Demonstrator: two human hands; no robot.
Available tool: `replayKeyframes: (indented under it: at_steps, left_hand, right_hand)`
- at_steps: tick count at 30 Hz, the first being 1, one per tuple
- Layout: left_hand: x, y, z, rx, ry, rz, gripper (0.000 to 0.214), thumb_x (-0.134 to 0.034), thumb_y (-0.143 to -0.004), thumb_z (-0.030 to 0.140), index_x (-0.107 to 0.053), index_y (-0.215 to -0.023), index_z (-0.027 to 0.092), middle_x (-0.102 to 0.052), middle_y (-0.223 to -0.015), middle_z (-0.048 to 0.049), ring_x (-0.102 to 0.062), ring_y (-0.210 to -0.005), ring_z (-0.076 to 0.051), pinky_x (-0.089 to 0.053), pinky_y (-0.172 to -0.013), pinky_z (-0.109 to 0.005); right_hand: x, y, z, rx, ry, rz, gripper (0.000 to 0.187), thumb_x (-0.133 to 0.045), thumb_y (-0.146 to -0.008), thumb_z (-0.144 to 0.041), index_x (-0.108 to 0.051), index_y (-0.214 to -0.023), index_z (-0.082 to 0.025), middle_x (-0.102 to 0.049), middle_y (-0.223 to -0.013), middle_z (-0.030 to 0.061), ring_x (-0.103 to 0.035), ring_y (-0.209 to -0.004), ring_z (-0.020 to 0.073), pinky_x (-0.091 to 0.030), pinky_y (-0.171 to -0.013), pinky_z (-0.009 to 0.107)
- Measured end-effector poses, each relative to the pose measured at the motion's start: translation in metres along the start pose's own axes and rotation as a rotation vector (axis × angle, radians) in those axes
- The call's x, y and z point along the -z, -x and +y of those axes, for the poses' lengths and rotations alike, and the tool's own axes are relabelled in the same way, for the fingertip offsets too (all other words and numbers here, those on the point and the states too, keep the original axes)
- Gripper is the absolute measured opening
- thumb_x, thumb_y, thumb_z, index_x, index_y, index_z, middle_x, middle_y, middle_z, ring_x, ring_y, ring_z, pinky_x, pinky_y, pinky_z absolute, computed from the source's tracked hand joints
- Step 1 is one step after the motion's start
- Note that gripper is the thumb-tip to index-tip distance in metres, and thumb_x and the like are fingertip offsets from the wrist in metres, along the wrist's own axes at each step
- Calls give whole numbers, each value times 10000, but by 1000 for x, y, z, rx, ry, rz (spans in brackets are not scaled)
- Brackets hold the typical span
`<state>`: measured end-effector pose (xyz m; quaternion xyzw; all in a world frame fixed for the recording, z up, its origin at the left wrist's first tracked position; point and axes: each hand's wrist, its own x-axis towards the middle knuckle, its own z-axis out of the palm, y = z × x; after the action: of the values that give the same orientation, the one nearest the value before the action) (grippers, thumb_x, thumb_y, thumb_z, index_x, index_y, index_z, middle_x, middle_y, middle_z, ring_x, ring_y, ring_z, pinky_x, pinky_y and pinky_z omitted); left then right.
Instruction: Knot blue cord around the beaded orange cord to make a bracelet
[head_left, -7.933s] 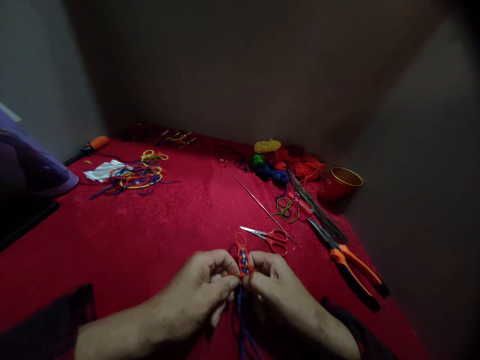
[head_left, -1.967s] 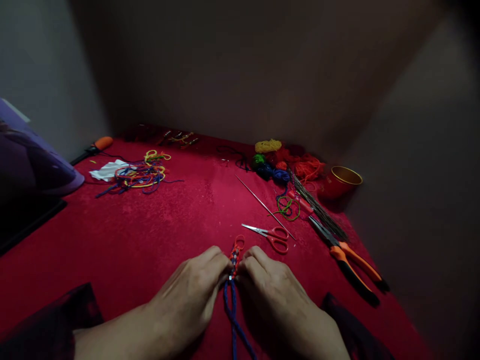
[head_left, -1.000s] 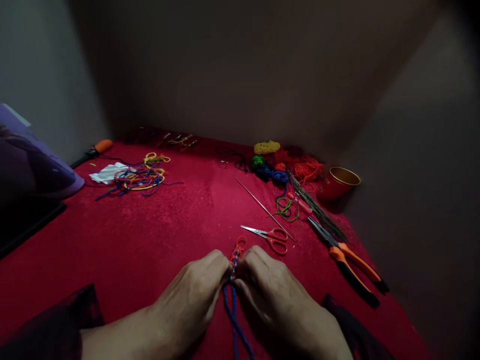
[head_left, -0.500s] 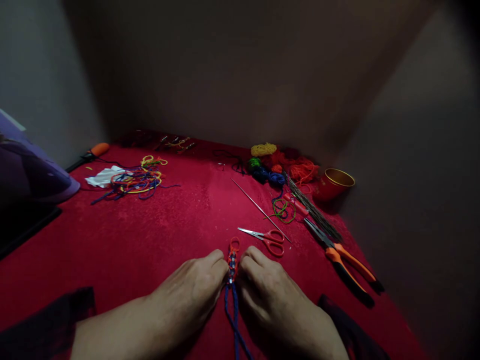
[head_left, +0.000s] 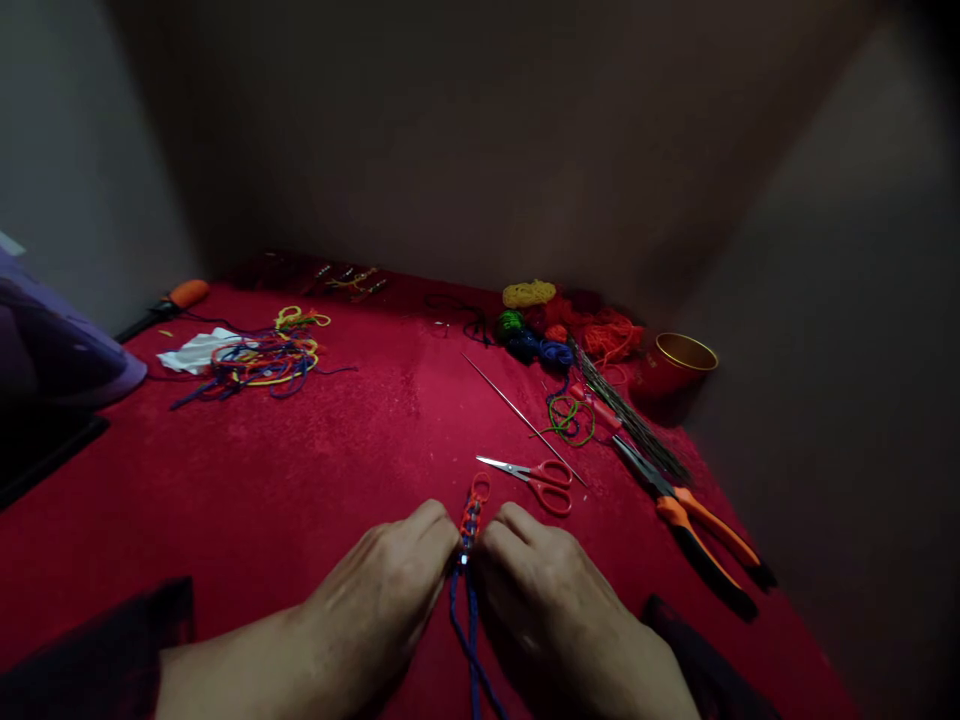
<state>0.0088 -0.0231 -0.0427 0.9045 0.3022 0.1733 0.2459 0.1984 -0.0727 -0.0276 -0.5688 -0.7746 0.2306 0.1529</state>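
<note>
Presently: red cloth (head_left: 352,450), wide stretch left of scissors (head_left: 531,474) | left hand (head_left: 405,560), near-left of scissors, fingers bunched at the left edge of beaded band (head_left: 470,520), pinch hidden, cannot tell | right hand (head_left: 529,555), nearer than scissors, likewise right | pliers (head_left: 679,508), right of scissors, handles reaching cloth edge | band between hands, near-left of scissors

the left hand (head_left: 397,570) and right hand (head_left: 536,570), fingers curled in, flank a beaded red-and-blue band (head_left: 471,521), its blue cords (head_left: 470,652) trailing below. red-handled scissors (head_left: 531,474) lie just beyond on the red surface (head_left: 337,480), near a thin rod (head_left: 510,402); orange-handled pliers (head_left: 676,507) lie further right.
</note>
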Motion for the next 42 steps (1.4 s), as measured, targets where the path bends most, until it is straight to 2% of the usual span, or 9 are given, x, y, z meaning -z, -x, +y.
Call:
replayKeyframes:
  at_steps: [3,5,8,14,20,25,32,37,42]
  left_hand:
    - [-4,13,-8,-68,-48,121,423,-294,-825,6,-516,-1131,196,-640,-1061,-91,-618,-949,-207,-541,-829,-339]
    - [-2,13,-9,-72,-27,134,483,-328,-814,0,-491,-1197,245,-638,-1104,-53,-609,-994,-189,-533,-857,-301]
    - [4,2,0,-40,-2,55,402,-356,-812,5,-554,-1074,239,-663,-968,-25,-628,-853,-171,-549,-771,-258]
    - [7,-12,12,-10,-90,-61,253,-365,-789,2,-533,-878,168,-621,-815,-56,-579,-637,-177,-528,-597,-307]
    - [0,-10,4,-61,-55,-32,243,-331,-804,-6,-472,-791,192,-552,-692,-18,-489,-539,-159,-449,-508,-277]
    - [4,-9,12,58,-92,-62,259,-343,-809,-12,-500,-847,190,-584,-755,-26,-532,-586,-160,-470,-557,-272]
    - [-2,-1,5,38,-220,-97,302,-364,-786,-42,-527,-909,182,-595,-878,-50,-573,-723,-168,-515,-687,-286]
    - [1,-11,8,34,-360,-175,274,-360,-783,-36,-536,-829,168,-588,-792,-59,-563,-630,-199,-503,-587,-325]
    - [2,-14,11,38,-225,-99,196,-378,-815,30,-491,-806,189,-554,-779,-32,-534,-610,-170,-447,-561,-279]
  right_hand:
    - [0,0,-2,-11,-32,17,138,-470,-875,-66,-483,-884,-203,-524,-867,20,-496,-704,157,-370,-629,278]
    - [0,-1,-2,0,-50,41,135,-468,-873,-62,-476,-881,-197,-521,-844,18,-493,-701,158,-374,-636,280]
    - [0,-4,1,55,-46,29,137,-462,-882,-55,-481,-874,-191,-518,-847,20,-488,-692,153,-370,-619,274]
    - [4,-7,1,78,-17,1,101,-453,-907,-89,-501,-891,-176,-530,-843,29,-485,-674,149,-364,-595,272]
    - [5,-6,-2,19,-108,18,147,-454,-851,-35,-461,-830,-181,-529,-785,7,-465,-640,131,-359,-589,259]
    - [-2,-7,2,42,-147,107,193,-434,-811,-9,-410,-784,-198,-510,-757,-7,-430,-632,125,-331,-586,257]
    - [-1,-5,1,33,-153,120,203,-448,-796,6,-455,-810,-197,-534,-780,-2,-466,-670,133,-341,-609,257]
    - [-2,-2,-3,37,-9,87,189,-452,-827,-12,-456,-822,-202,-520,-838,14,-462,-672,143,-330,-604,273]
    - [-7,-3,0,28,-30,128,219,-434,-802,12,-430,-818,-206,-508,-816,5,-449,-665,141,-322,-602,276]
